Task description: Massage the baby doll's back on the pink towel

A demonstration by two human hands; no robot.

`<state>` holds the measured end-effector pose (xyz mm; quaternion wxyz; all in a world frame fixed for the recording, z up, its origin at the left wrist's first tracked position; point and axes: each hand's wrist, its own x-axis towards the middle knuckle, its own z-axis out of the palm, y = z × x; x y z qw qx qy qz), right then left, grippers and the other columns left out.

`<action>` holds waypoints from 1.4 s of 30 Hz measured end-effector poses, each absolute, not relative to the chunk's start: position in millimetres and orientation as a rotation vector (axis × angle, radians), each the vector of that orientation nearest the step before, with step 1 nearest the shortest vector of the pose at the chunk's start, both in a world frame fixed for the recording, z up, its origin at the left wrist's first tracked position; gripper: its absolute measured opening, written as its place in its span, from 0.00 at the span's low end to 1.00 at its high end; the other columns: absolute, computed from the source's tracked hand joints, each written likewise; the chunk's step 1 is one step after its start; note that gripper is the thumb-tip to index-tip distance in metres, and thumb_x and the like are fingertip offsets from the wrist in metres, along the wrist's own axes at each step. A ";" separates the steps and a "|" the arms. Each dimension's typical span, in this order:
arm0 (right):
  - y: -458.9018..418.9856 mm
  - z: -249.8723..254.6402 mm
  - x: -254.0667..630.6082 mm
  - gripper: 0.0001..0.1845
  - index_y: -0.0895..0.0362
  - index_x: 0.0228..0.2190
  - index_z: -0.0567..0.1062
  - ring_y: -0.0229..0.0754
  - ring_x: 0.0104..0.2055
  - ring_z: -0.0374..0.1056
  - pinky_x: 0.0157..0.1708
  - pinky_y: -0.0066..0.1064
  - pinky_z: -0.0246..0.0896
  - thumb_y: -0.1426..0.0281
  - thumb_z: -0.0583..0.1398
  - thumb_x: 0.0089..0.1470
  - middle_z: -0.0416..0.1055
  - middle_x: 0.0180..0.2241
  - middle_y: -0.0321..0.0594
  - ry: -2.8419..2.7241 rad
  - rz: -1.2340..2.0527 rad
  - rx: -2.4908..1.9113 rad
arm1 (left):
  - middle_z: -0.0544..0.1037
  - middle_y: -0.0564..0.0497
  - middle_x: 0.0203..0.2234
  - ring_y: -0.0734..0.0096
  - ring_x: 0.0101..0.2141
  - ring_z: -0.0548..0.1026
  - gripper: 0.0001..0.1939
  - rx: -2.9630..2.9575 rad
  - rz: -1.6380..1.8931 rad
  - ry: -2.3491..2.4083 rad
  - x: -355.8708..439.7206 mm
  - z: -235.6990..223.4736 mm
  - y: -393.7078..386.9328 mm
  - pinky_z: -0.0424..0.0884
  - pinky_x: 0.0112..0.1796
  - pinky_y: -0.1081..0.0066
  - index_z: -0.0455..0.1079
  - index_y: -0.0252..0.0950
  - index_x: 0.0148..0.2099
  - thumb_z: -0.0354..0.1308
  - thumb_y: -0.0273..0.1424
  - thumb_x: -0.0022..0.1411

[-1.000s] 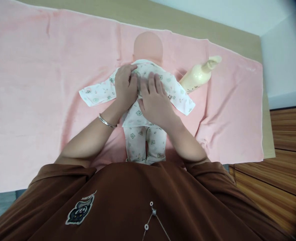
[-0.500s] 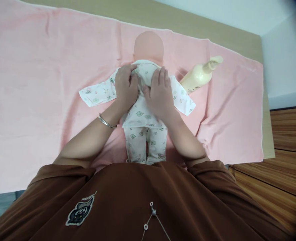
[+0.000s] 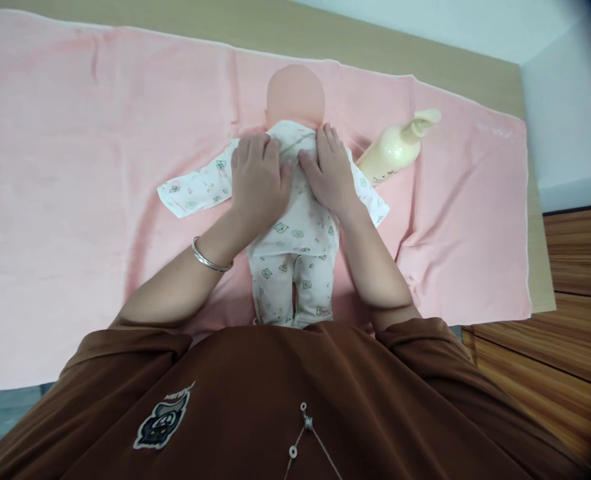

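Observation:
A baby doll (image 3: 295, 93) lies face down with the back of its bald head toward the far side. It wears a white printed top (image 3: 303, 223) and matching trousers (image 3: 270, 287). My left hand (image 3: 258, 177) rests on the left side of the upper back, fingers laid over the shoulder and thumb pointing inward. On the right side of the back, my right hand (image 3: 333, 170) lies with its fingers stretched toward the neck and its thumb apart. The cloth is creased between my two thumbs. Both sleeves spread out sideways.
A pale yellow pump bottle (image 3: 393, 152) lies tilted beside the doll's right-hand sleeve. Beneath everything is a pink towel (image 3: 75, 167) with wrinkles at the right, spread on a wooden table (image 3: 425, 50). A white wall (image 3: 555, 127) stands at the far right.
My left hand has turned and flattened over the shoulder, its thumb farther inward. My right hand has shifted slightly up and to the right. The collar cloth is more bunched.

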<state>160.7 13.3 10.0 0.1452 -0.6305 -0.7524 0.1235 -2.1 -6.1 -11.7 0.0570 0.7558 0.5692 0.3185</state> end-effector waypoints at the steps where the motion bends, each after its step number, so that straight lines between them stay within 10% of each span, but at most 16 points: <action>1: 13.0 10.8 159.9 0.35 0.73 0.70 0.53 0.57 0.76 0.43 0.75 0.48 0.43 0.58 0.45 0.76 0.49 0.73 0.58 -2.172 0.349 -1.840 | 0.72 0.41 0.52 0.46 0.57 0.67 0.18 2.340 0.937 1.667 -0.6 -5.7 -10.5 0.64 0.57 0.46 0.70 0.41 0.53 0.44 0.44 0.78; 9: -20.1 41.8 143.4 0.34 0.76 0.67 0.58 0.66 0.73 0.50 0.73 0.58 0.45 0.61 0.51 0.72 0.56 0.69 0.65 -2.291 0.284 -1.971 | 0.68 0.41 0.57 0.51 0.58 0.62 0.28 2.155 0.784 1.703 -12.3 -16.8 17.5 0.56 0.62 0.51 0.64 0.38 0.64 0.44 0.48 0.71; 19: -1.3 34.6 163.4 0.20 0.64 0.55 0.73 0.52 0.73 0.54 0.72 0.44 0.53 0.72 0.46 0.72 0.65 0.66 0.50 -2.254 0.438 -1.747 | 0.71 0.46 0.59 0.46 0.65 0.57 0.29 2.166 0.844 1.560 -7.6 -1.8 -6.6 0.49 0.66 0.44 0.65 0.43 0.66 0.44 0.51 0.72; 42: 0.1 18.4 155.4 0.29 0.72 0.67 0.58 0.57 0.72 0.52 0.73 0.48 0.46 0.66 0.44 0.75 0.57 0.70 0.58 -2.248 0.240 -1.880 | 0.64 0.39 0.65 0.40 0.67 0.55 0.33 2.296 0.676 1.426 -10.2 5.5 -4.9 0.51 0.68 0.46 0.63 0.31 0.67 0.42 0.48 0.72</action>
